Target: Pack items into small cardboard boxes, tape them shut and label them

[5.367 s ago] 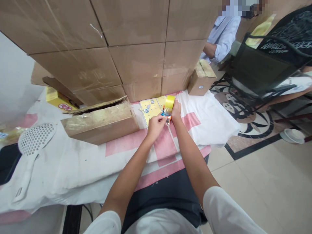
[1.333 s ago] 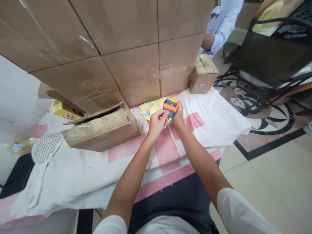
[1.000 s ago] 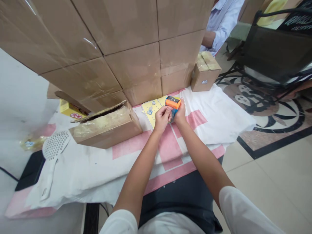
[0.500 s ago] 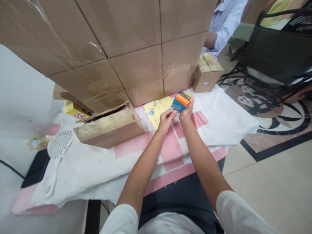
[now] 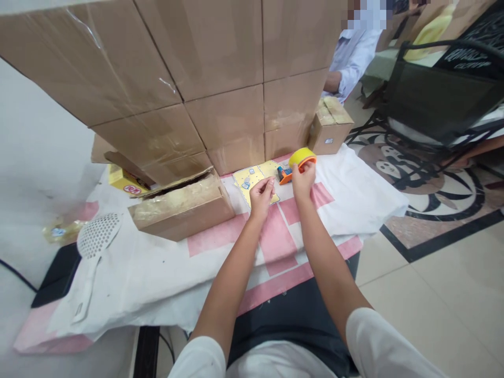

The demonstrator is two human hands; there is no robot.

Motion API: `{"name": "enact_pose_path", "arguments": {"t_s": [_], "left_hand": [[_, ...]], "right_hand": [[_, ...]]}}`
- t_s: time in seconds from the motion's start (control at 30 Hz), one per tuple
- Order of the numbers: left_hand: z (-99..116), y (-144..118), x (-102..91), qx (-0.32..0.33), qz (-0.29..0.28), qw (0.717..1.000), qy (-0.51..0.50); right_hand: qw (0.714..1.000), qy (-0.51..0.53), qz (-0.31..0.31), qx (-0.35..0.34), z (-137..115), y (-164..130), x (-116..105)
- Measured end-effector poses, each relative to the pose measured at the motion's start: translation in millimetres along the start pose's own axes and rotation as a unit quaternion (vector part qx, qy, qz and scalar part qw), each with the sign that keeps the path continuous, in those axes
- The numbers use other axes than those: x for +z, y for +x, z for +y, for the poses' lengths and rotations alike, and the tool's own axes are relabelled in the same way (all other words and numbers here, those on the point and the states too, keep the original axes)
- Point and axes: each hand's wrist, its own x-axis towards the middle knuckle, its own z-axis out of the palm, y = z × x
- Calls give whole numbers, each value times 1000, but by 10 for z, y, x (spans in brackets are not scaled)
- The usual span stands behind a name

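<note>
The right hand (image 5: 303, 181) alone now grips the tape dispenser (image 5: 297, 158). The left hand (image 5: 261, 197) has drawn apart, pinched narrow (contents unclear).

No wording was legible: the logo on the yellow box (image 5: 124, 180) at left, white lettering on black cloth (image 5: 484, 50) at far right, and the right carton's label (image 5: 329, 140) were blurred.

Wht/pink cloth-cov'd tbl (image 5: 134, 283) | L: flat blk obj (image 5: 57, 275) lies nr wht skimmer (image 5: 99, 236) | mid: long carton (image 5: 185, 212) stands; ylw patterned sheet (image 5: 247, 181) lies to its R | back: carton stack (image 5: 224, 113) | far R: sm carton (image 5: 329, 132)
</note>
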Motion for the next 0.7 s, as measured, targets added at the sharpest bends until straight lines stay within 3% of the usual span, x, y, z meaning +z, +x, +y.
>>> {"name": "enact_pose_path", "arguments": {"t_s": [0.07,0.13,0.17,0.23,0.33,0.47,0.57,0.7], "left_hand": [[12,2,-20,3,7,1000,-3],[38,-4,-33,13,14,1000,-1],[56,-14,-34,20,11,1000,7],[99,-56,-22,39,-11,999,33],[169,-178,4,71,-63,993,67],[245,-421,-74,96,-107,986,85],[299,-637,-255,90,-74,991,66],[421,-937,-560,67,-15,996,51]], "right_hand": [[995,21,100,2,-95,0,-127],[992,47,116,-1,-219,-47,-300],[995,61,76,-8,-294,-98,-393],[995,67,-67,-31,-464,-247,-563],[962,-2,-262,-83,-737,-497,-749],[928,-63,-348,-115,-1043,-686,-853],[894,-91,-419,-131,-1255,-778,-826],[838,-121,-491,-205,-1589,-1036,-686]]}}
